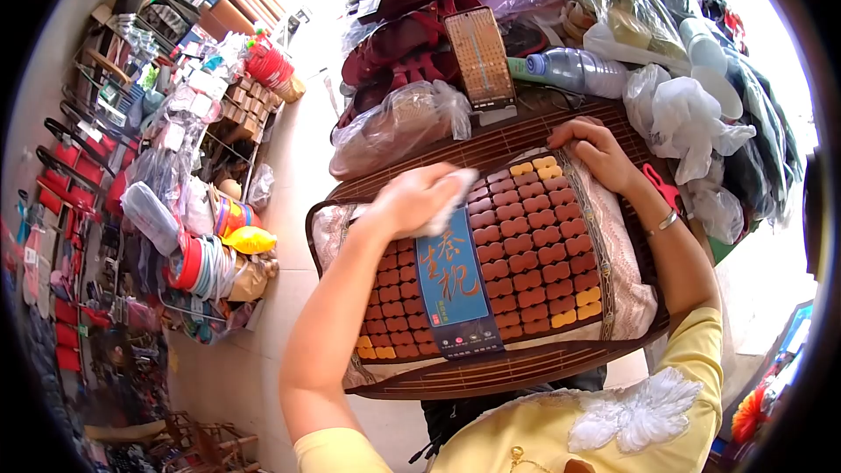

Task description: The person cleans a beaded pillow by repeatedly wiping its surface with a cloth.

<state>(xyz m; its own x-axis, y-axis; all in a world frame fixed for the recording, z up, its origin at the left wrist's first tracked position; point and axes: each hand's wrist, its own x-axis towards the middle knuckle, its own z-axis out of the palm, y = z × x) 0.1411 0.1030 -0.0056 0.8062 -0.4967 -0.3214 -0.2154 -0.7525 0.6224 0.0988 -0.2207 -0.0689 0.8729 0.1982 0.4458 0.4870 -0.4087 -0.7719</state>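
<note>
A pillow (529, 236) faced with reddish-brown and yellow tiles lies before me, with pale patterned fabric at both ends. Around its middle runs a blue paper band (448, 276) with large brown characters. My left hand (416, 200), slightly blurred, is closed on a white cloth (451, 203) over the upper part of the pillow and the band. At the pillow's far right corner, my right hand (591, 147) has its fingers bent over the edge, gripping it. Beneath the pillow is a dark brown slatted mat (491, 377).
Beyond the mat are a plastic water bottle (578, 72), a beaded tan box (481, 59), dark red sandals (399, 51) and a white plastic bag (688, 118). To the left, shelves of packed goods include a yellow bag (250, 240) and red basins (270, 66), beside a tiled floor (285, 302).
</note>
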